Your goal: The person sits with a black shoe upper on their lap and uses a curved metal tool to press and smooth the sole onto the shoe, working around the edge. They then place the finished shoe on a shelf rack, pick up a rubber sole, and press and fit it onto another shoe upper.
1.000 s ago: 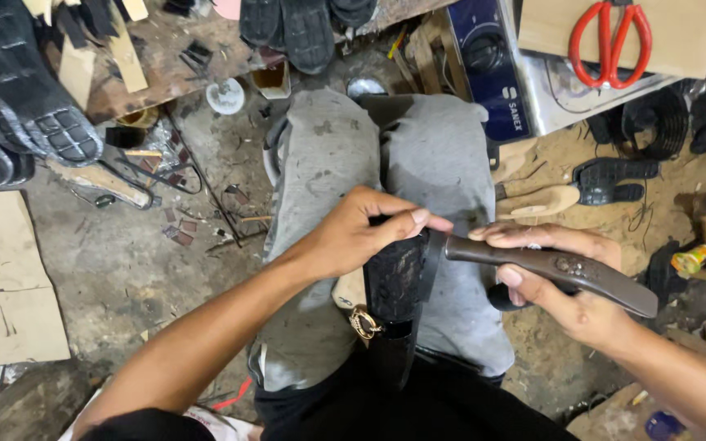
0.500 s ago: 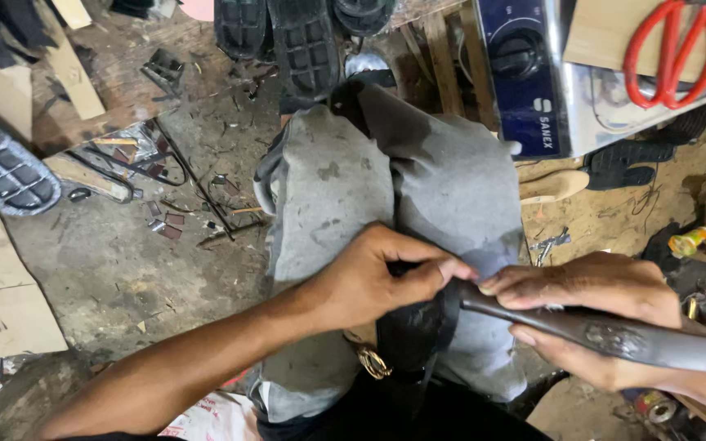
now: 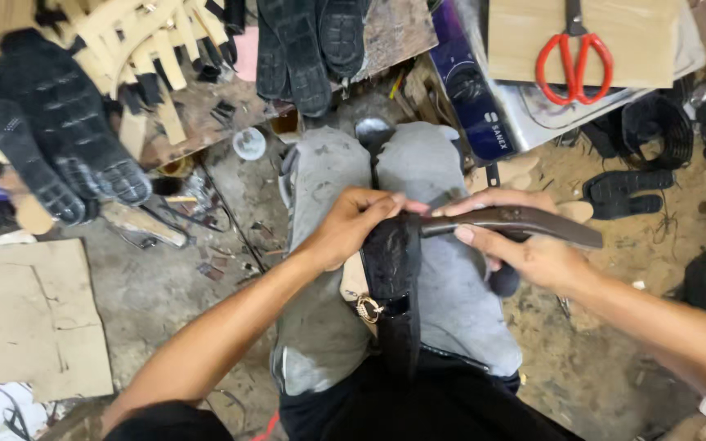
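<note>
Over the knees point(image 3: 418, 175), the left hand point(image 3: 351, 224) clamps the black shoe point(image 3: 392, 269) steady (buckle down); right hand point(image 3: 525, 245) grips the tool point(image 3: 525, 222).

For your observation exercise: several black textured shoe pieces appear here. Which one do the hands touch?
The black upper with a gold buckle, lying on the lap under the left hand; the others lie untouched on the workbench.

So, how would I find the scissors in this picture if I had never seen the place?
Look at the top right corner, where a flat tan board lies over a metal tray. The scissors lie on that board with the blades pointing up. Their bright red loop handles are the only red thing among the dark shoe soles nearby.
</note>
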A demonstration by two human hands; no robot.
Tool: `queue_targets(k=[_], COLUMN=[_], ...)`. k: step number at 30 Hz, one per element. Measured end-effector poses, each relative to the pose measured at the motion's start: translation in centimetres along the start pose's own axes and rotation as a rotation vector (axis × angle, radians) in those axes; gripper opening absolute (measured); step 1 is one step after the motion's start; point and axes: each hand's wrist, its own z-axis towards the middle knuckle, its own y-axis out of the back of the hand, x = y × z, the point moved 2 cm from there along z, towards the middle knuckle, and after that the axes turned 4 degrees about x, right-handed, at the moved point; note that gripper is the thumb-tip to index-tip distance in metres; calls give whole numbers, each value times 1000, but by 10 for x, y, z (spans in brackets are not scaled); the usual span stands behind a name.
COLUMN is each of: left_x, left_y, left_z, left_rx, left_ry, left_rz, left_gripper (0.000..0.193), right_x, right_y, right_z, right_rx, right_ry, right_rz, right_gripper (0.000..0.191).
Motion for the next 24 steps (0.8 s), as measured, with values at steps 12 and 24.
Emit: queue_targets(k=[12,24], left_x=[-159,-129], left_y=[-69,-74], left_z=[-67,-66], left_rx=[-231,-242], left_ry=[-741,-646], left_rz=[702,686], left_gripper=[10,13], right_x=[0,-9], right_y=[-31,-53], right_z=[-58,-93], right_rx=[52,-235], right_ry=[513,445], right_rz=[943,687], right_gripper=[31,30])
